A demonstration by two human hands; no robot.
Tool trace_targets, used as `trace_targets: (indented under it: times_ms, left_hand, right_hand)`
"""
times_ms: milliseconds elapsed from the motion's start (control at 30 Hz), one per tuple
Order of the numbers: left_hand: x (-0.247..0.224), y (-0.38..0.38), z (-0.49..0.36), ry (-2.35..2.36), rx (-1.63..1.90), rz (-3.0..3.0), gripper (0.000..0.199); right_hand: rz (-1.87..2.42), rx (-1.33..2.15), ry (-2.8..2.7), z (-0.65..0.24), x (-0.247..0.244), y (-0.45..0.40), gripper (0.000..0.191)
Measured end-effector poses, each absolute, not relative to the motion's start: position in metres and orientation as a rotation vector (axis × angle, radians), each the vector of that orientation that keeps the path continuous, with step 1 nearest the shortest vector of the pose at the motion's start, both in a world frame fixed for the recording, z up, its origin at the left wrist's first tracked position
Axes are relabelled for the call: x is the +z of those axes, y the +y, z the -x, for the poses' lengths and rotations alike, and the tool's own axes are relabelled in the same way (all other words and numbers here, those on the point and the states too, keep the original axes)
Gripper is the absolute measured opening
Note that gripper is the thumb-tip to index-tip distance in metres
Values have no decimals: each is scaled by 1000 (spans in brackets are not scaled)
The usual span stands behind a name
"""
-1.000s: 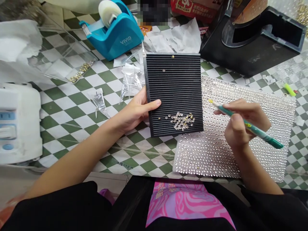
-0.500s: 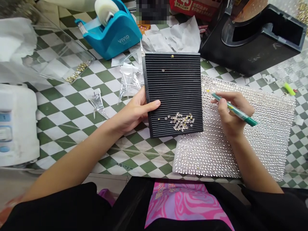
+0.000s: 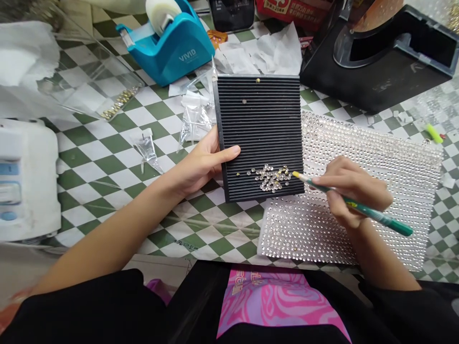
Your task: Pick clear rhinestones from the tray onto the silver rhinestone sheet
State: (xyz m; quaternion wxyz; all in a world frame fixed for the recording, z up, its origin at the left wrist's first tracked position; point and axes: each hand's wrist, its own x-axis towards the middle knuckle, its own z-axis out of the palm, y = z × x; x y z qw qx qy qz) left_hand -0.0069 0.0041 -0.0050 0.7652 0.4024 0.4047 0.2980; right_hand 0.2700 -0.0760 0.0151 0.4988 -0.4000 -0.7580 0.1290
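A black ridged tray (image 3: 265, 124) is held by its left edge in my left hand (image 3: 210, 160), the thumb lying over its face. Loose rhinestones (image 3: 271, 179) are heaped near the tray's lower end, and a few single ones lie elsewhere on it. My right hand (image 3: 353, 188) grips a green pen-like tool (image 3: 369, 212), whose yellow tip is beside the heap at the tray's right edge. Under that hand lies a white sheet (image 3: 308, 234) covered with rows of rhinestones; the tray is in front of part of its left side.
A blue tape dispenser (image 3: 172, 45) and a black dispenser (image 3: 376, 62) stand at the back. Small plastic bags (image 3: 195, 114) lie left of the tray. A clear box (image 3: 118, 102) holds gold pieces. A white device (image 3: 28, 181) sits far left.
My right hand has moved down from the sheet's upper part, and the pen's tip has swung left and down to the tray's rhinestones. My left hand still holds the tray.
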Motion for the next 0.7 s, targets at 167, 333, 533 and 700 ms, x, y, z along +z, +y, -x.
trace_targets:
  times_ms: [167, 333, 533, 700]
  left_hand:
    - [-7, 5, 8, 883, 636, -931, 66]
    - [-7, 4, 8, 847, 642, -896, 63]
    - [-6, 4, 7, 852, 663, -868, 60]
    - [-8, 4, 7, 856, 668, -893, 59]
  right_hand:
    - [925, 305, -1950, -262, 25, -79, 30]
    - [966, 272, -1989, -263, 24, -80, 31]
    - [943, 249, -2026, -266, 22, -79, 32]
    - [953, 239, -1946, -266, 20, -80, 32]
